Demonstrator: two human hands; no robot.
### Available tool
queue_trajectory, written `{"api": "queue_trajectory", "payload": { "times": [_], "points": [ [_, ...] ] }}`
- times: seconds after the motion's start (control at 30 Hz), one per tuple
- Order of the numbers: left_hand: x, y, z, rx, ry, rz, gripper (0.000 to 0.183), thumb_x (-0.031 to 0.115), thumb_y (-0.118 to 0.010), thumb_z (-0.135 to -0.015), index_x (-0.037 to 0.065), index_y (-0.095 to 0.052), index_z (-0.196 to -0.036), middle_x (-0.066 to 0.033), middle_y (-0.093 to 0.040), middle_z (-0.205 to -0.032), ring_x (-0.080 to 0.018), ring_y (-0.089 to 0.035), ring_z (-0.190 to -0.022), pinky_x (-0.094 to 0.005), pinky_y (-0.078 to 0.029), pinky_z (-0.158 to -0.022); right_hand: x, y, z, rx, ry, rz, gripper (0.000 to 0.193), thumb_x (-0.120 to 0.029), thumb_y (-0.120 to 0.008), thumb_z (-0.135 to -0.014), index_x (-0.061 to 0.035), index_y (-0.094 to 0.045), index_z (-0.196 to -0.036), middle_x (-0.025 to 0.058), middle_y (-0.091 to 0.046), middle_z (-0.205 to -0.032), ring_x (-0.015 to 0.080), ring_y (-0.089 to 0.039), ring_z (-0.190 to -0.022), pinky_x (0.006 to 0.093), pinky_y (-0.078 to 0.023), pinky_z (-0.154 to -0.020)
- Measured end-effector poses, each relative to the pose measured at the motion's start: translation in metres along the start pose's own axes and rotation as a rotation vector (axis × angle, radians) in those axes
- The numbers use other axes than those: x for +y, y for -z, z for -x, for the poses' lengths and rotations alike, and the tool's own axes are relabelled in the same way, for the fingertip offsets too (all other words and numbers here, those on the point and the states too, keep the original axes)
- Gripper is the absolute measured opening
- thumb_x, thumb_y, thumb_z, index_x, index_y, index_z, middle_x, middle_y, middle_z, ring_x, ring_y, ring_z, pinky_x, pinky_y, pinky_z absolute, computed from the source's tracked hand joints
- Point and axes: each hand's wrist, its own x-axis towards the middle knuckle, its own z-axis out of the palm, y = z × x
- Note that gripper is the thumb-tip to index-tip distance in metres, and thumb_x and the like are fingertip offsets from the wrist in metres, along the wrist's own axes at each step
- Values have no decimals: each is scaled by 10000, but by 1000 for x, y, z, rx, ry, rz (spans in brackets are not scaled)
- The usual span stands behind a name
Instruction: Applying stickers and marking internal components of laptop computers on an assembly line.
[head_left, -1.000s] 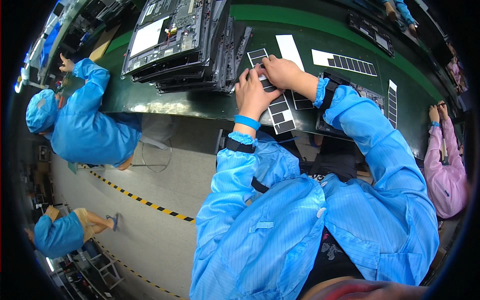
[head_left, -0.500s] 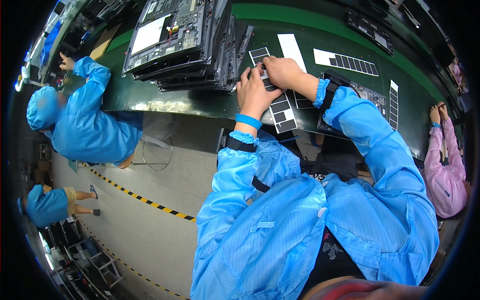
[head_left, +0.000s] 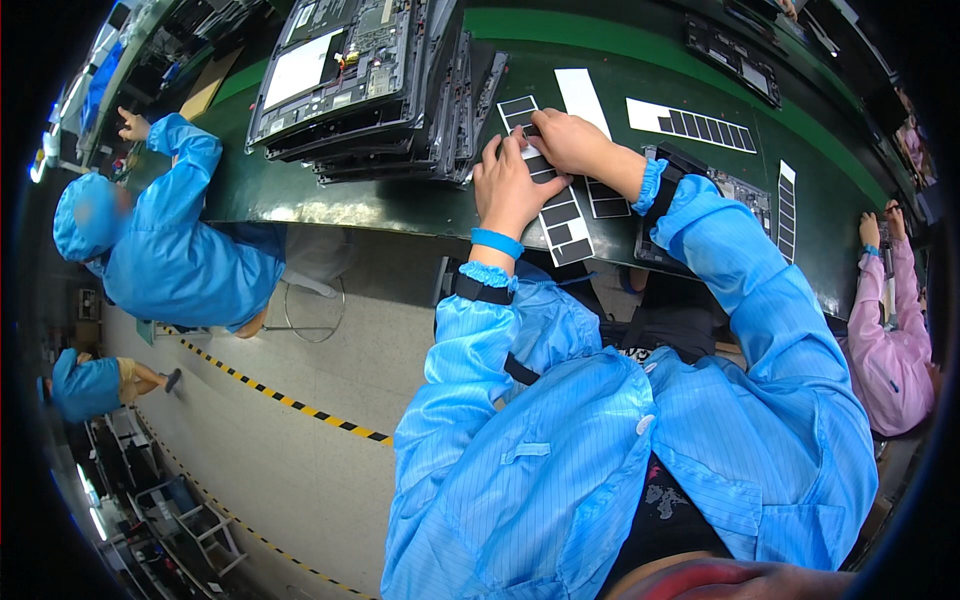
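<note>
"Where's the white strip of black rectangles?"
"On the green table, partly beneath the left hand, thumb and fingers spread."
"The right hand?"
"Just beyond, fingertips at the strip; whether they grip, I cannot tell."

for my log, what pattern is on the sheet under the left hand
The sheet shows black rectangles on white, head view.

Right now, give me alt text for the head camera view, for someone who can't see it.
A person's left hand and right hand meet over a white sheet of black rectangles on a green table. A stack of opened electronics casings stands to their left; similar sheets lie to their right.
</note>
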Motion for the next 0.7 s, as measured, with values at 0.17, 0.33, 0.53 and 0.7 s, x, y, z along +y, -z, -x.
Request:
{"api": "queue_trajectory", "payload": {
  "times": [0.17, 0.33, 0.53, 0.7],
  "points": [
    [0, 1, -1, -17, -2, 8, 886, 455, -811, -623, 40, -445, -1315, -120, -570, -1254, -304, -399, -1281, -434, -365, -968, -2, -3, 3, 14, 30, 60, 262, -73, -601, -786, -11, -569, -1039, 182, -630, -1009, 356, -658, -874, 426, -540, -722],
    [-1, -1, 2, 68, -123, 53, 784, 441, -796, -656, 56, -496, -1270, -117, -610, -1147, -279, -485, -1187, -431, -389, -892, 7, -7, -2, 5, -26, 28, 230, -87, -606, -787, -27, -595, -1009, 163, -641, -1017, 349, -656, -887, 433, -535, -733],
    [-3, -7, 6, 102, -202, -56, 667, 451, -755, -710, 52, -561, -1208, -101, -634, -1100, -269, -520, -1147, -424, -392, -871, 12, -4, -11, -37, -88, -90, 238, -191, -555, -890, 3, -639, -1000, 209, -665, -964, 374, -640, -915, 455, -508, -791],
    [-3, -9, 6, 98, -209, -95, 660, 479, -726, -733, 54, -567, -1212, -98, -638, -1103, -268, -515, -1156, -423, -391, -873, 13, 3, -14, -95, -121, -130, 281, -207, -568, -888, 23, -641, -1031, 228, -663, -958, 389, -635, -921, 452, -499, -816]
  ]
}}
